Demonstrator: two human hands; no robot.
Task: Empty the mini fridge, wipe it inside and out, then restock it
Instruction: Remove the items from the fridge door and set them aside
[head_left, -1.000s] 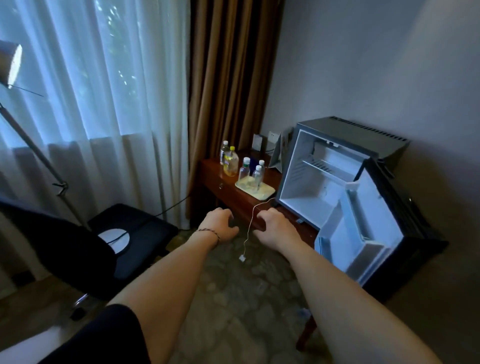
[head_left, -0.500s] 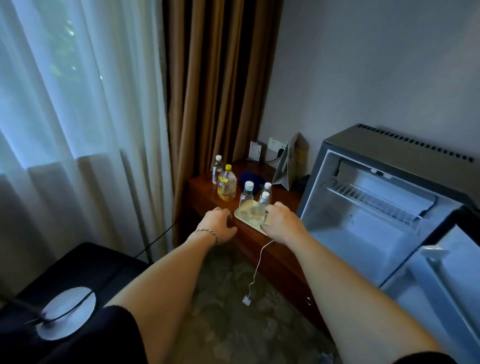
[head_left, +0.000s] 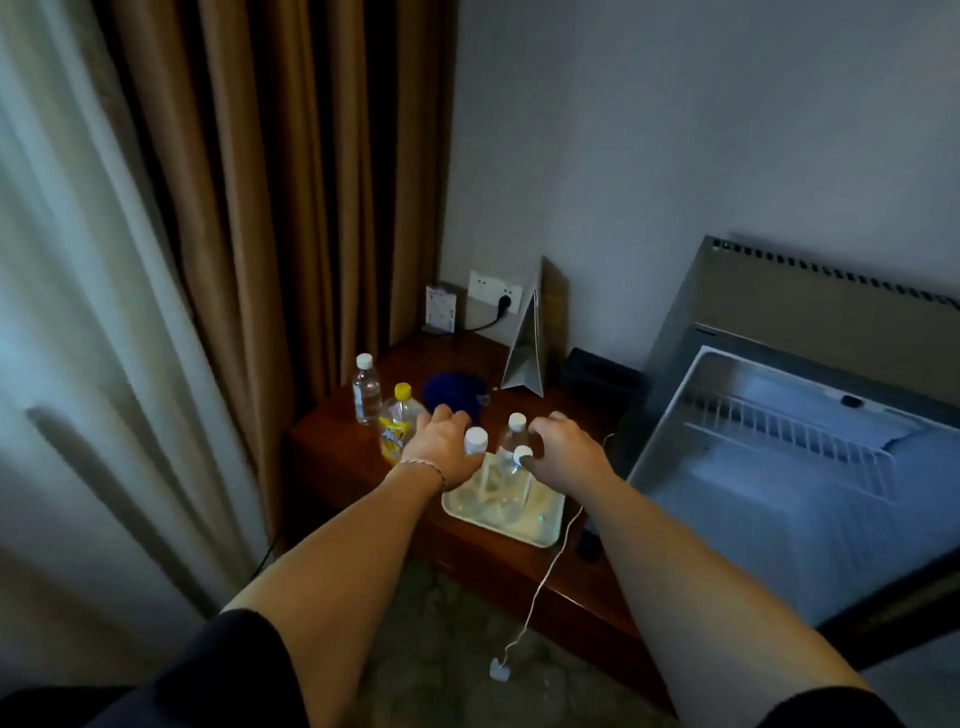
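Observation:
The mini fridge (head_left: 779, 499) stands open at the right, its inside bare except for a wire shelf (head_left: 779, 436). On the wooden desk (head_left: 332, 457) a pale tray (head_left: 519, 535) holds three white-capped water bottles (head_left: 511, 467). A yellow-capped bottle (head_left: 395, 426) and a further water bottle (head_left: 366, 389) stand behind it to the left, beside a blue cloth (head_left: 449, 389). My left hand (head_left: 439, 449) reaches past the tray's left bottle, fingers stretched toward the cloth. My right hand (head_left: 563, 449) hovers over the tray's right side with loosely curved fingers, next to a bottle cap.
A folded card (head_left: 527, 358) and a black box (head_left: 597, 371) sit at the back of the desk below wall sockets (head_left: 493, 291). A white cable (head_left: 545, 577) hangs off the desk's front edge. Brown curtains (head_left: 291, 208) hang close on the left.
I have moved closer to the desk. Both hands have travelled forward from the desk's front edge to above the tray of bottles, and the left fingers have stretched out.

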